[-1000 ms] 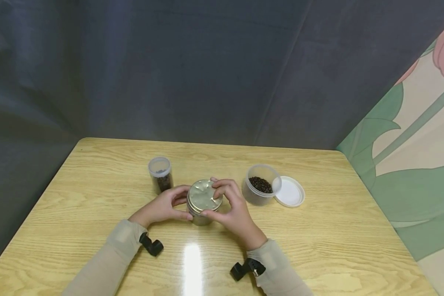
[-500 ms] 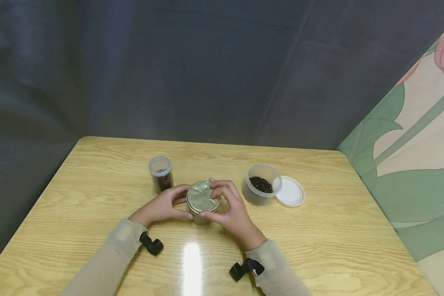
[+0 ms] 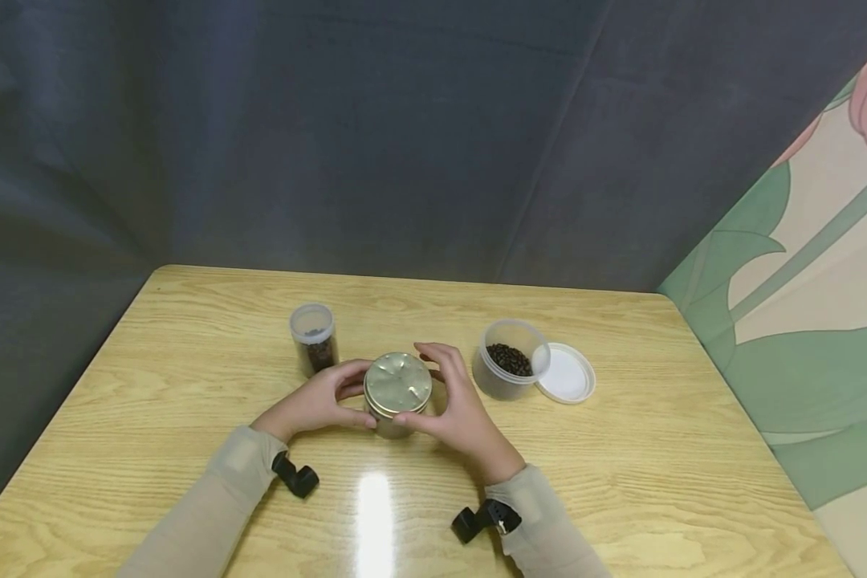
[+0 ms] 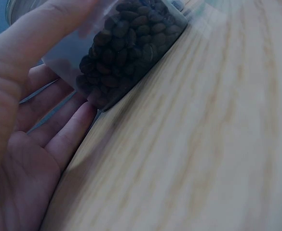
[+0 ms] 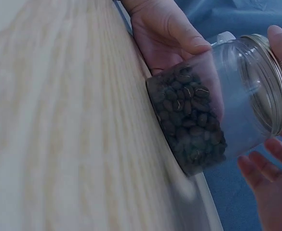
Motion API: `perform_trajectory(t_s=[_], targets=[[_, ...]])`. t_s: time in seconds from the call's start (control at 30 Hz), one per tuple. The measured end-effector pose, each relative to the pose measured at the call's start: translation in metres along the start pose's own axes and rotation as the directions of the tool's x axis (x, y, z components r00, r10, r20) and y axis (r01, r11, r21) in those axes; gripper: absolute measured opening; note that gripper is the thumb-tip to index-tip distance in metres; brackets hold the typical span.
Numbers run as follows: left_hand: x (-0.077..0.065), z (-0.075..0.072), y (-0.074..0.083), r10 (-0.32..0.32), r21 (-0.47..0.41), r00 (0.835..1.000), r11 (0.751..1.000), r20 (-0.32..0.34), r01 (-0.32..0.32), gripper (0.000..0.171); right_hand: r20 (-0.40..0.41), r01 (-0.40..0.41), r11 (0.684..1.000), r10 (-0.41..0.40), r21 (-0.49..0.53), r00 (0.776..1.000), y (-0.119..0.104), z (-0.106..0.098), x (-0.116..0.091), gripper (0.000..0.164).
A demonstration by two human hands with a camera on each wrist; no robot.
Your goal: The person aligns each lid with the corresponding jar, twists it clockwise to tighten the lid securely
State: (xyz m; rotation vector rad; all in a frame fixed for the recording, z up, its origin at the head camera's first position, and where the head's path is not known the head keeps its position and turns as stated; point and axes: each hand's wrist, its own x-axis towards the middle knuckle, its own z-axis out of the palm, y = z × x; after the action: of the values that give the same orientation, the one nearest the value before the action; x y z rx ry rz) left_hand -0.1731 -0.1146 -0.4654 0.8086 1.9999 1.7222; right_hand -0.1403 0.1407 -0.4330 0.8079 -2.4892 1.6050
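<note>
A clear jar (image 3: 392, 427), partly filled with dark coffee beans, stands upright on the table under a dented gold metal lid (image 3: 397, 383). My left hand (image 3: 320, 404) grips the jar low on its left side, thumb in front and fingers behind. In the left wrist view those fingers reach the foot of the jar (image 4: 126, 48). At the lid's right side is my right hand (image 3: 466, 413), its thumb at the front rim and its forefinger raised off the top. The right wrist view has this hand's other fingers spread below the lid (image 5: 271, 86), loosely bent.
Behind the left hand stands a narrow clear container (image 3: 314, 341) of dark beans with a translucent top. To the right is an uncovered plastic tub (image 3: 502, 385) with coffee beans inside, and a white lid (image 3: 569, 377) lies flat against it. A dark curtain (image 3: 405, 144) hangs behind the table.
The right hand's fingers have lifted off the lid's top and spread back to its right side. The left hand and the jar have stayed nearly in place.
</note>
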Motion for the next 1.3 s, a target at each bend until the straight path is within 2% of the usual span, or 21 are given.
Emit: perform_trajectory(t_s=[0.2, 0.43, 1.03, 1.3], targets=[[0.000, 0.000, 0.001, 0.002, 0.005, 1.000, 1.000, 0.004, -0.002, 0.081, 0.022, -0.055, 0.998, 0.055, -0.016, 0.998, 0.002, -0.001, 0.000, 0.084], [0.001, 0.000, 0.002, 0.015, 0.017, 1.000, 1.000, 0.004, -0.015, 0.081, 0.007, -0.035, 0.999, 0.036, -0.035, 0.999, -0.001, -0.001, 0.000, 0.082], [0.000, 0.001, 0.003, 0.000, 0.021, 1.000, 1.000, -0.001, 0.000, 0.081, 0.015, 0.001, 0.995, 0.001, -0.097, 1.000, -0.003, -0.002, 0.002, 0.079], [0.000, 0.001, 0.003, -0.003, 0.024, 1.000, 1.000, -0.004, 0.003, 0.081, 0.041, -0.063, 0.984, 0.071, -0.169, 0.997, -0.011, -0.001, 0.004, 0.079]])
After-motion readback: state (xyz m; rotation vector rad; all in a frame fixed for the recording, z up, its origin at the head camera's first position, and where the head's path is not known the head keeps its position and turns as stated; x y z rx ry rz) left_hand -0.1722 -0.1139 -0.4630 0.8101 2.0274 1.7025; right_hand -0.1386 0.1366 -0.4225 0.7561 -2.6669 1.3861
